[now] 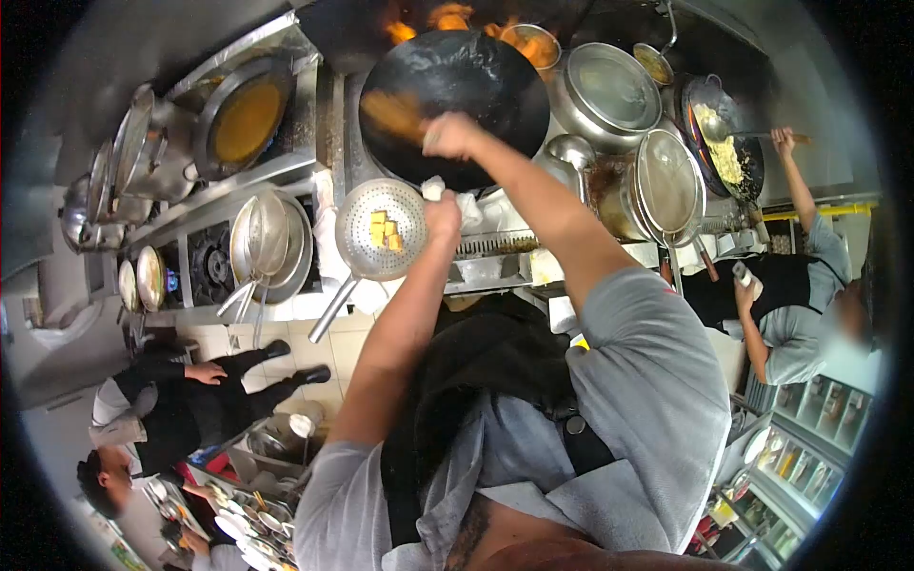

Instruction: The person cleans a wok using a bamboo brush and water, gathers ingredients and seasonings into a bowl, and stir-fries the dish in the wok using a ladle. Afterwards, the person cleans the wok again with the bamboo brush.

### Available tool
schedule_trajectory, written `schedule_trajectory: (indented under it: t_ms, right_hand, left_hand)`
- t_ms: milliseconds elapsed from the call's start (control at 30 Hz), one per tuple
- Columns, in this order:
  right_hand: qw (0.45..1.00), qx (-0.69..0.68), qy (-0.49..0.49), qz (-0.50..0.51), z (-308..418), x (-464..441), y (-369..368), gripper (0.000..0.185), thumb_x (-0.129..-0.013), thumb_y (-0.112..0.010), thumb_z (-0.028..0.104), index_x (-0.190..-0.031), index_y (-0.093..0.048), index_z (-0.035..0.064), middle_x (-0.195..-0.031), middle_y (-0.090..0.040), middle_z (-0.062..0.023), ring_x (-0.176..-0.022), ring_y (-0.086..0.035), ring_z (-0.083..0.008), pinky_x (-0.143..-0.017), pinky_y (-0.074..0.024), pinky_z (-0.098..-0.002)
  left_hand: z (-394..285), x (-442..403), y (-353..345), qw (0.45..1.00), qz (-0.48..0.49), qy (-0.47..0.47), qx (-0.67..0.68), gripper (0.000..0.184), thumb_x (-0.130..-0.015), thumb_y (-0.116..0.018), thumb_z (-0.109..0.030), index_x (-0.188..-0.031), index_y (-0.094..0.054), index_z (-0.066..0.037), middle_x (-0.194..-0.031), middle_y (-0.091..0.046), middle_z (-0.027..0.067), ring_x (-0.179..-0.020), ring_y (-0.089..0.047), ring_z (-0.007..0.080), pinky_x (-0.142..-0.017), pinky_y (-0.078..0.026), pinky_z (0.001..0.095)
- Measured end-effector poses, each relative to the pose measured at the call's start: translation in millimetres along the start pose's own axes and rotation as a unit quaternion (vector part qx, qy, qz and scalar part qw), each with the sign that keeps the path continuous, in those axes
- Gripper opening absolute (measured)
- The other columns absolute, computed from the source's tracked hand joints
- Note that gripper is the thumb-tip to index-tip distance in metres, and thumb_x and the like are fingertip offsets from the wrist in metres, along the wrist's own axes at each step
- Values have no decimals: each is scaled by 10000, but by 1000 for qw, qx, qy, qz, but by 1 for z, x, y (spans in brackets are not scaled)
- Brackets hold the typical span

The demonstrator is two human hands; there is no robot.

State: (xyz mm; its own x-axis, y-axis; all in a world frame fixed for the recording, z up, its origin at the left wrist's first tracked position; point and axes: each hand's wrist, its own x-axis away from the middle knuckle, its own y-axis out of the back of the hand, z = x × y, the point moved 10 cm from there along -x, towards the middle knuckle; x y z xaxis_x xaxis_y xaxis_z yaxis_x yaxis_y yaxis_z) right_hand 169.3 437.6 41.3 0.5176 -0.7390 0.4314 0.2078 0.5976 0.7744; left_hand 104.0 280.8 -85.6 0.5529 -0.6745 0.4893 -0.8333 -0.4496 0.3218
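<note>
Two grips: right hand [453,136] around blurred brown tool [395,116], left hand [443,215] around white cloth [433,187].

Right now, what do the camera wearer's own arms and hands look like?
They are human, with no cables or metal parts showing. The left hand and right hand wear no visible gloves, and both forearms are bare. The left sleeve and right sleeve are short, loose and plain grey. Blur hides whether there are rings.
</note>
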Motion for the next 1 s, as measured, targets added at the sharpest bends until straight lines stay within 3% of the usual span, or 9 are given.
schedule_trajectory:
  t_ms: [67, 167, 233, 333, 433, 500, 633, 767, 1000]
  right_hand:
    - [989, -61, 124, -46, 17, 38, -15, 535, -757, -761, 327, -1268, -655, 207, -812, -715, -169, -634, -682, -245, -554, -565, -337]
    - [999, -6, -6, 51, -81, 43, 33, 529, -758, -766, 392, -1251, -668, 231, -1028, -715, -146, -808, -705, -275, -689, -592, -411]
    - [938, 160, -134, -277, -155, 18, 134, 301, -931, -520, 241, -1108, -707, 84, -1144, -676, -174, -974, -697, -286, -738, -581, -440]
    - [887, 20, -166, -431, -145, 18, 179, 324, -949, -461, 244, -1060, -700, 55, -1092, -685, -183, -946, -699, -319, -769, -569, -442]
    - [938, 25, -179, -296, -119, -21, 94, 352, -892, -542, 296, -1103, -686, 54, -1149, -670, -194, -1030, -678, -287, -850, -551, -420]
    - [998, 33, 26, -41, -46, -13, 10, 526, -781, -706, 345, -1252, -654, 118, -1173, -677, -156, -990, -687, -272, -691, -597, -368]
    - [989, -96, -11, 108, -64, 89, 8, 642, -720, -797, 325, -1323, -614, 202, -1131, -707, -52, -946, -695, -234, -677, -592, -340]
    - [891, 123, -185, -395, -174, 135, 171, 214, -851, -590, 191, -967, -750, 111, -1015, -726, -90, -929, -707, -239, -747, -583, -416]
    - [770, -58, -283, -568, -146, 325, 111, 336, -805, -564, 219, -1112, -692, 179, -846, -704, -146, -820, -692, -342, -696, -562, -477]
  left_hand:
    - [-8, 5, -4, 996, 31, -13, 83, 506, -872, -609, -236, -1160, -551, 176, -1101, -647, 292, -992, -649, 350, -909, -469, 396]
    - [10, 5, -14, 966, 79, 21, 245, 473, -915, -621, -215, -1198, -535, 154, -1078, -650, 188, -894, -632, 257, -841, -489, 373]
    - [14, 13, -31, 941, 151, 98, 286, 484, -913, -670, -256, -1166, -556, 141, -1040, -649, 165, -840, -618, 221, -763, -503, 358]
    - [4, 10, -25, 956, 137, 92, 244, 455, -924, -675, -261, -1141, -565, 124, -1006, -647, 149, -797, -623, 210, -697, -515, 374]
    - [-2, 37, -30, 929, 188, 140, 288, 399, -972, -612, -227, -1235, -514, 56, -981, -648, 138, -828, -671, 267, -710, -557, 429]
    - [2, 36, -31, 925, 217, 156, 269, 422, -972, -619, -262, -1245, -520, 44, -997, -651, 132, -833, -663, 264, -758, -545, 450]
    - [-7, 50, -8, 958, 203, 136, 153, 590, -911, -688, -408, -1267, -519, 30, -1157, -598, 136, -992, -597, 225, -882, -486, 430]
    - [-2, 66, -12, 893, 349, 133, 252, 349, -945, -644, -281, -1157, -613, -6, -990, -687, 83, -843, -677, 237, -802, -559, 398]
    - [66, 93, 88, 898, 421, 122, 37, 260, -883, -693, -301, -1038, -596, -116, -850, -627, 25, -729, -636, 173, -612, -504, 325]
